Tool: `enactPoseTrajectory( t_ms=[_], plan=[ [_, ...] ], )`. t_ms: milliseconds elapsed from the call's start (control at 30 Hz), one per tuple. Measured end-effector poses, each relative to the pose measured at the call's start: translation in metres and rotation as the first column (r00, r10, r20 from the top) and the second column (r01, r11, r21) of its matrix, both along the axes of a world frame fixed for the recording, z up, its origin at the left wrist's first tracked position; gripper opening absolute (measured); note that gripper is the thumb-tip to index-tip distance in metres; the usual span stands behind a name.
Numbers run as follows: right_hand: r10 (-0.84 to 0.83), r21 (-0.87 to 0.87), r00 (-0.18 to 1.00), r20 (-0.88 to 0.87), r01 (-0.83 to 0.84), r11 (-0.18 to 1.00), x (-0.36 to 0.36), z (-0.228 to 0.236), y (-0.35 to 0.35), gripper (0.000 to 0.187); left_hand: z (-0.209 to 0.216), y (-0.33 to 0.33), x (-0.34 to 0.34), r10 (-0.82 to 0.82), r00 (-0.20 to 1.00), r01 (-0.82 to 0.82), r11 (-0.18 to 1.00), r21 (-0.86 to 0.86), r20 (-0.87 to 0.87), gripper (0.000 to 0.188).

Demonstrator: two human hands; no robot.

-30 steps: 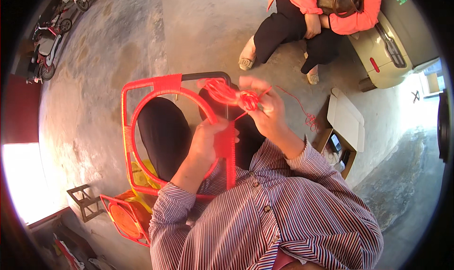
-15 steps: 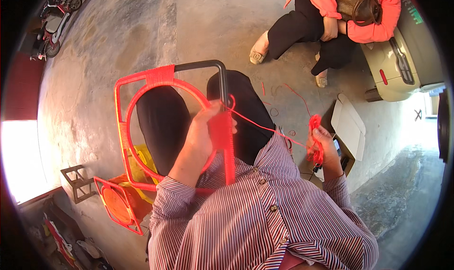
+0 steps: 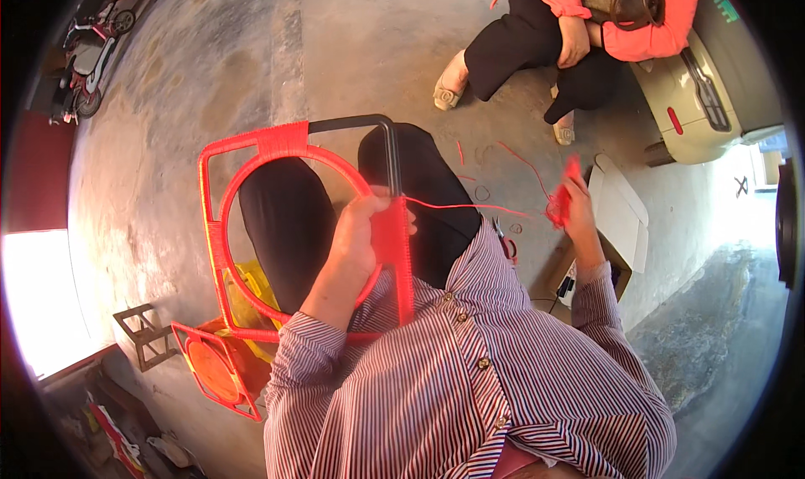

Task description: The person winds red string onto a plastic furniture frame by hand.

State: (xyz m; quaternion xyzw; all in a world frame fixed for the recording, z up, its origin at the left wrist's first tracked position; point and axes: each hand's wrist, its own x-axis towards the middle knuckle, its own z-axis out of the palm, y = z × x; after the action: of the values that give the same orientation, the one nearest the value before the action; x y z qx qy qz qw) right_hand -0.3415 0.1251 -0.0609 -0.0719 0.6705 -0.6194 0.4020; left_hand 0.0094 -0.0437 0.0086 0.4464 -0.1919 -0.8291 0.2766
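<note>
A squarish metal frame with an inner ring [image 3: 283,141] rests over my lap, mostly wrapped in red cord. Bare black metal shows at its top right corner and along part of its right bar. My left hand [image 3: 359,232] is closed round the wrapped section between ring and right bar, thumb on top and fingertips showing at the far side. From there a red cord [image 3: 457,205] runs across to my right hand [image 3: 580,212], which grips a bundle of red cord [image 3: 560,202]. This bundle is blurred. A loose cord end trails up from it.
An open cardboard box [image 3: 619,219] stands at the right, with scissors [image 3: 506,241] and cord scraps nearby. A seated person [image 3: 537,43] is ahead beside a pale vehicle [image 3: 696,102]. On the left are a smaller red-wrapped frame [image 3: 214,366] and a brown metal frame [image 3: 144,336].
My right hand has moved slightly up with the cord bundle. The small cord loop at the right bar has drawn in, and the cord runs more level. My left hand keeps its hold.
</note>
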Motion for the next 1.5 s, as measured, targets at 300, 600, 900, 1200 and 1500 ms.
enactPoseTrajectory(
  t_ms=[300, 600, 900, 1200, 1500],
  plan=[
    [0.408, 0.013, 0.441, -0.800, -0.666, 0.746, 0.138, 0.091, -0.152, 0.021, -0.003, 0.011, -0.010, 0.179, 0.980, -0.197, 0.932, -0.303, -0.086, 0.056],
    [0.303, 0.100, 0.101, -0.948, -0.807, 0.582, 0.160, 0.074, -0.169, 0.024, 0.001, 0.011, -0.005, 0.107, 0.972, -0.153, 0.964, -0.217, -0.208, 0.069],
    [0.496, 0.121, 0.308, -0.812, -0.743, 0.659, 0.156, 0.047, -0.130, 0.028, 0.003, 0.002, -0.004, -0.007, 0.939, -0.052, 0.986, -0.161, -0.344, 0.061],
    [0.473, -0.313, 0.595, -0.649, -0.776, 0.547, 0.113, 0.087, -0.093, 0.025, -0.002, 0.004, -0.007, -0.120, 0.992, 0.118, 0.992, -0.039, -0.043, 0.020],
    [0.768, -0.830, 0.634, -0.087, -0.473, 0.297, 0.059, 0.183, 0.031, 0.038, -0.002, 0.002, -0.007, -0.117, 0.989, 0.121, 0.992, -0.033, 0.090, 0.016]
  ],
)
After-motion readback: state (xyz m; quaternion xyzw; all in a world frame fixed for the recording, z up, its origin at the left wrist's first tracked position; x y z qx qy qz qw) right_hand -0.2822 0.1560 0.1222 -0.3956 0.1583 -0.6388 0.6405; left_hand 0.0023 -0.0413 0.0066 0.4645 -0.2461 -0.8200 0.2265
